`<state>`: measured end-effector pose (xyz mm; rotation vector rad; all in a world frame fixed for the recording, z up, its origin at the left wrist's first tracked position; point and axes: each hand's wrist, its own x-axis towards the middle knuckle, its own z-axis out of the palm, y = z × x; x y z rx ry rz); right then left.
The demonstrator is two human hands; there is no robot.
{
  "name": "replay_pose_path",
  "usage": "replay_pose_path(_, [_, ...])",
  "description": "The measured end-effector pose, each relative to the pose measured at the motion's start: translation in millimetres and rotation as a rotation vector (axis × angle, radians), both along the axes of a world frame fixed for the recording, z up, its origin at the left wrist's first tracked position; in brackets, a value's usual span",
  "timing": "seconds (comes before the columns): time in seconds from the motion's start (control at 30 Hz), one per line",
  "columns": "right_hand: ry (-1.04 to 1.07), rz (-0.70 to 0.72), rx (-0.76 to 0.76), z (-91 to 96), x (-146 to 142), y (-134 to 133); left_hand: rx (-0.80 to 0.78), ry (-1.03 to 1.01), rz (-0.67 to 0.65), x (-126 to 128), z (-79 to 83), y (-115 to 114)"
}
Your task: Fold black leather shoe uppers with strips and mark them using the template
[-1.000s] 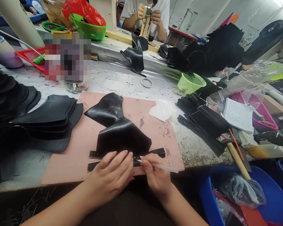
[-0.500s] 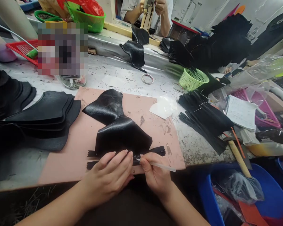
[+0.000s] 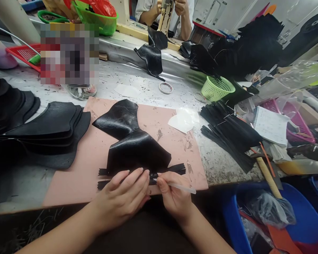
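A black leather piece [image 3: 137, 151] with an hourglass-like outline lies on the pink board [image 3: 175, 141] in front of me. Along its near edge runs a black zipper [image 3: 178, 169], whose tape ends stick out on both sides. My left hand [image 3: 129, 192] rests over the zipper and the leather edge, its fingers stretched out and close together, covering the middle part. Pinched in my right hand [image 3: 176, 199] is a pen [image 3: 184, 188] with a pale, see-through barrel. Its tip touches or nearly touches the zipper, just right of my left fingertips.
Stacked black leather pieces [image 3: 47, 123] stand at the left. A bundle of black zippers [image 3: 228, 130], a notebook [image 3: 270, 125] and a hammer [image 3: 269, 176] lie right. Beyond are a tape roll [image 3: 165, 88] and green basket [image 3: 217, 89]. Another person's hands [image 3: 181, 7] work across the bench.
Both hands stay in nearly the same place. The back end of the pen has tipped very slightly to the left; the leather piece and zipper have not visibly moved.
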<state>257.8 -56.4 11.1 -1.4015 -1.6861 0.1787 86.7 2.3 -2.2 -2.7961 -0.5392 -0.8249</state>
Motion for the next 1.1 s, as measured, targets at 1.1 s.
replay_pose_path(1.1, [0.061,-0.017,0.016,0.6,-1.1,1.3,-0.008,-0.014,0.000,0.9,1.8,0.0])
